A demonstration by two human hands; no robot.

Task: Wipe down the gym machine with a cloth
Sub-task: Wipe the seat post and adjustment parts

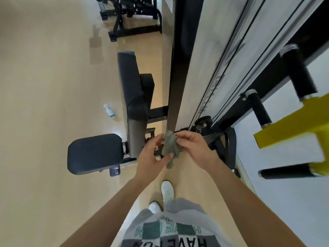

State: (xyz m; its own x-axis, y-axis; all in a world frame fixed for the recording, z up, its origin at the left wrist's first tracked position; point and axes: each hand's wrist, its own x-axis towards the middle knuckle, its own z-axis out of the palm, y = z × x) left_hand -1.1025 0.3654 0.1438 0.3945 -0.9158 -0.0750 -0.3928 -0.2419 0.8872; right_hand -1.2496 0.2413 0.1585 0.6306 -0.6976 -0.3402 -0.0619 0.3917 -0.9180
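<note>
- The small grey-green crumpled cloth (170, 149) hangs bunched between both hands in front of the person's chest, its long axis running roughly 12 to 6 o'clock, with a loose tail drooping toward 6 o'clock.
- The left hand (151, 158) has its grip clamped on the cloth: thumb on the lower edge, fingertips at the upper left corner.
- The right hand (193, 146) pinches the cloth's upper right edge, its grip also closed on the fabric. The cloth lies at 3 o'clock from the left hand and at 9 o'clock from the right.
- The tall black-and-grey steel cable gym machine (179, 72) rises straight toward 12 o'clock from the cloth; its black upright post ends just above the fabric, not touching it, as far as I can tell.
- Judgement: the cloth looks to be getting refolded, and the right hand sits nearer the post and cable rails at 1 o'clock, so it seems better placed to wipe.
- The black padded seat (95, 154) lies at 9 o'clock; the long black back pad (132, 90) at 11 o'clock.
- A small white spray bottle with a teal label (110, 111) lies on the pale wood floor (44, 86), well apart at 10 o'clock.
</note>
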